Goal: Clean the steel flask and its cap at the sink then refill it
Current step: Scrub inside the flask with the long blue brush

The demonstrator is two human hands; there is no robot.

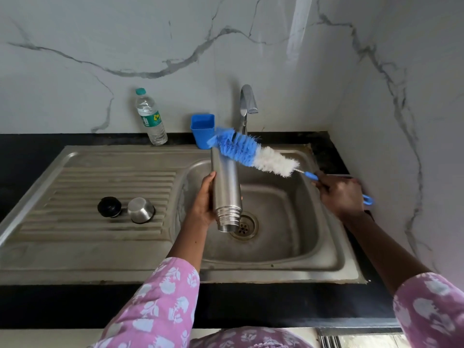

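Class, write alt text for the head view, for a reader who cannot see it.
Over a steel sink, the left hand holds a tall steel flask, mouth down, while the right hand holds a blue-and-white bottle brush across its far end. A black stopper and steel cap sit on the drainboard.

White grey-veined marble walls (125, 46) meet in a corner above a black countertop (251, 305).

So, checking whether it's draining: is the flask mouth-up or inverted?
Inverted. The left hand holds the flask with its ridged neck lowest, toward the sink drain; its base points up toward the tap.
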